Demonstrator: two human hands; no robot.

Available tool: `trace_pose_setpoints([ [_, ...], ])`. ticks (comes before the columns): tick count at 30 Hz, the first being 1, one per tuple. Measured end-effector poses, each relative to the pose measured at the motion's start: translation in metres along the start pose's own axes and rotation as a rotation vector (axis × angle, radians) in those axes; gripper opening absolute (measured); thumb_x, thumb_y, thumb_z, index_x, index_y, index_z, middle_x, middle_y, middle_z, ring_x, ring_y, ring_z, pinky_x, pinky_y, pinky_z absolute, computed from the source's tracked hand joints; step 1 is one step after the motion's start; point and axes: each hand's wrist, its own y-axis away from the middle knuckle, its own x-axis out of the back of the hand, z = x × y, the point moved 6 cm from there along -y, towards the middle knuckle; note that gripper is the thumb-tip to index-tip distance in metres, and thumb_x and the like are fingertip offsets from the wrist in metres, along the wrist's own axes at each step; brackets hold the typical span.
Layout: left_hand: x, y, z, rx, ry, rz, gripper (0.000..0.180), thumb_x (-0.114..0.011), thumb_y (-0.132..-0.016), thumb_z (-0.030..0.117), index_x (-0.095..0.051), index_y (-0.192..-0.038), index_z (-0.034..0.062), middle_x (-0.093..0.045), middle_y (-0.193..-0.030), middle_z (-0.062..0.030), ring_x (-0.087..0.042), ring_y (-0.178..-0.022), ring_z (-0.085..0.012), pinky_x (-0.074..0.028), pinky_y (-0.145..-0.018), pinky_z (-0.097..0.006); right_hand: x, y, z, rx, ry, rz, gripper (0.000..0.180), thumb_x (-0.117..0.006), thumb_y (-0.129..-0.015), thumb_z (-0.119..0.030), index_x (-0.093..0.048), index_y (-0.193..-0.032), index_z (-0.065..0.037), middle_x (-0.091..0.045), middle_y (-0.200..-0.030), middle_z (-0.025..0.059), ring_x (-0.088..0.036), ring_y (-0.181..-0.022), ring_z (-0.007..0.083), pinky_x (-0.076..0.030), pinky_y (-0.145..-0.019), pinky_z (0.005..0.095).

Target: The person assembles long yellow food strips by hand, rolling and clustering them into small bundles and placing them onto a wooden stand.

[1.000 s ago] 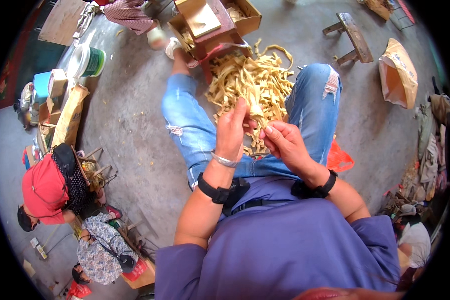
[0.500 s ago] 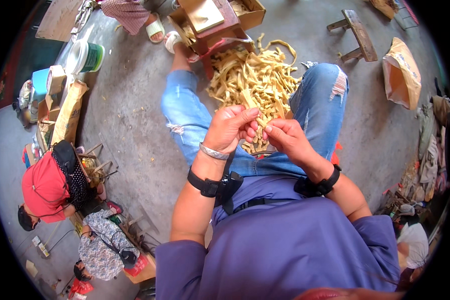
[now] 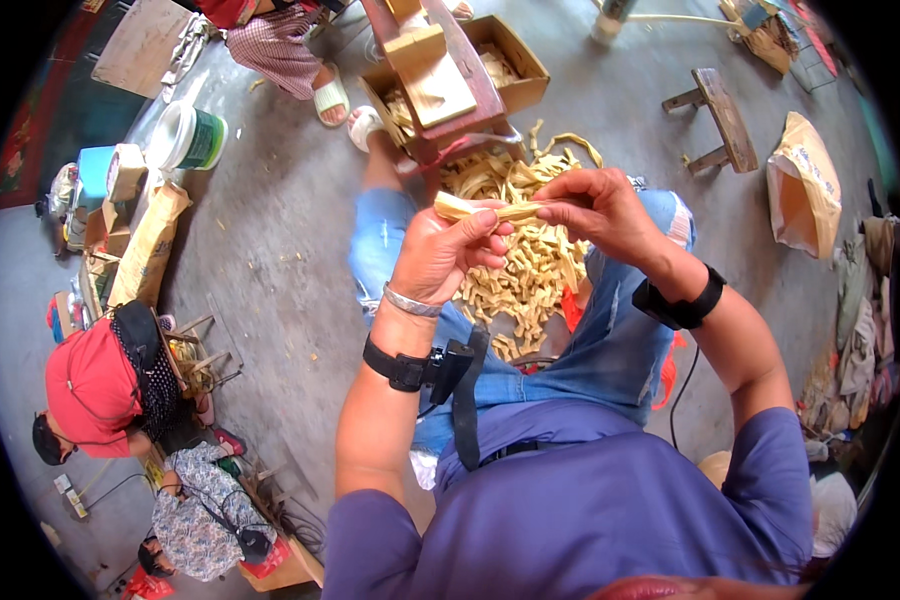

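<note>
Between hands (image 3: 440, 252), pinched by both: yellow strip (image 3: 518, 212), above pile (image 3: 535, 275) (right end seemingly hidden).

It seems to be a simple workshop: grey bare floor (image 3: 270, 230), wooden bench (image 3: 454, 112) and open carton (image 3: 527, 95) near twelve o'clock, heaped yellowish strips (image 3: 532, 268) between one and two, people (image 3: 205, 515) sitting around eight.

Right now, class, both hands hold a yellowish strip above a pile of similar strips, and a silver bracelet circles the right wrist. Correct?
Not quite: the head view shows the silver bracelet on the wrist of the left hand. That hand and the right hand do hold the yellowish strip above the pile of similar strips.
</note>
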Motion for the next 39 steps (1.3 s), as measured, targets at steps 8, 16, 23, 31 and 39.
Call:
trace_pose_setpoints([
  [8,0.026,-0.044,0.052,-0.344,-0.162,0.072,0.021,-0.063,-0.085,0.001,-0.059,-0.104,-0.0048,-0.066,-0.083,-0.0134,-0.065,-0.066,-0.0159,-0.057,-0.06,-0.026,0.001,-0.085,0.003,0.059,-0.032,-0.069,0.017,-0.064,-0.087,-0.015,-0.068,-0.089,0.001,-0.062,-0.066,0.0015,-0.056,-0.054,0.0067,-0.043,-0.045,0.0222],
  [16,0.069,-0.107,0.089,-0.376,-0.089,0.194,0.012,-0.064,-0.084,0.002,-0.06,-0.095,-0.0012,-0.064,-0.078,-0.0097,-0.063,-0.062,-0.0131,-0.056,-0.054,-0.023,0.009,-0.168,-0.005,0.294,0.277,0.15,0.018,-0.064,-0.083,-0.015,-0.069,-0.085,0.002,-0.061,-0.058,0.0099,-0.058,-0.05,0.0116,-0.046,-0.049,0.0276],
  [23,0.085,-0.128,0.098,-0.391,-0.05,0.183,0.012,-0.064,-0.084,0.003,-0.06,-0.095,-0.001,-0.064,-0.077,-0.0094,-0.063,-0.062,-0.0134,-0.056,-0.053,-0.023,0.008,-0.195,0.0,0.205,0.249,0.128,0.018,-0.064,-0.081,-0.015,-0.068,-0.085,0.002,-0.06,-0.056,0.0118,-0.061,-0.049,0.0162,-0.047,-0.05,0.0309],
  [31,0.093,-0.137,0.093,-0.36,-0.127,0.227,0.016,-0.063,-0.085,0.003,-0.059,-0.099,-0.0022,-0.065,-0.082,-0.0118,-0.064,-0.067,-0.0151,-0.057,-0.057,-0.025,0.007,-0.203,0.008,0.377,0.545,0.309,0.015,-0.066,-0.076,-0.017,-0.07,-0.08,-0.002,-0.063,-0.064,0.0163,-0.063,-0.058,0.0275,-0.05,-0.057,0.0349],
  [39,0.081,-0.093,0.07,-0.178,0.072,0.097,0.051,-0.046,-0.095,0.041,-0.056,-0.106,-0.0079,-0.064,-0.091,-0.0205,-0.066,-0.074,-0.0227,-0.058,-0.065,-0.032,0.034,-0.174,0.004,0.328,0.305,0.323,0.019,-0.063,-0.086,-0.021,-0.065,-0.095,-0.005,-0.066,-0.072,0.0091,-0.063,-0.062,0.0151,-0.048,-0.059,0.0297],
])
